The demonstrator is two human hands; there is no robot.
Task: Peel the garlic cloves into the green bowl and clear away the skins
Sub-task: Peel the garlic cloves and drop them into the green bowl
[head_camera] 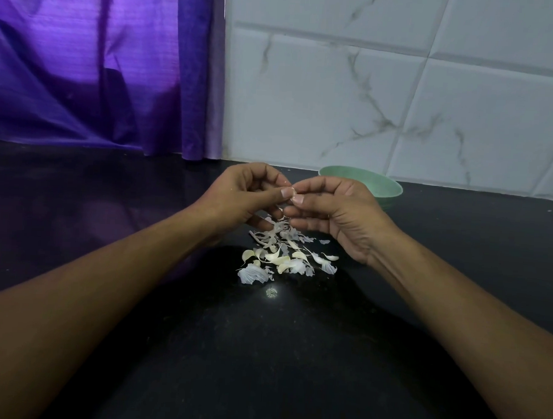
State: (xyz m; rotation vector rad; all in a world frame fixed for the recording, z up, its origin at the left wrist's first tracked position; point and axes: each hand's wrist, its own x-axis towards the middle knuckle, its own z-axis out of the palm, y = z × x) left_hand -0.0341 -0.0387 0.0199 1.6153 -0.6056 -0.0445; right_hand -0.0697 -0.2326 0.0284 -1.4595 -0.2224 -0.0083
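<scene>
Both hands meet above the black counter [278,352]. My left hand [241,195] and my right hand [335,212] pinch one small garlic clove [292,192] between thumbs and fingertips; most of the clove is hidden by the fingers. Thin strips of skin hang from it toward the counter. Below the hands lies a pile of white garlic skins [285,257] mixed with several pale cloves. The green bowl [365,183] stands behind my right hand near the wall; its inside is not visible.
A purple curtain [101,65] hangs at the back left down to the counter. White marble-patterned tiles [401,88] cover the wall behind the bowl. A small bright light reflection [271,293] shows on the counter in front of the pile.
</scene>
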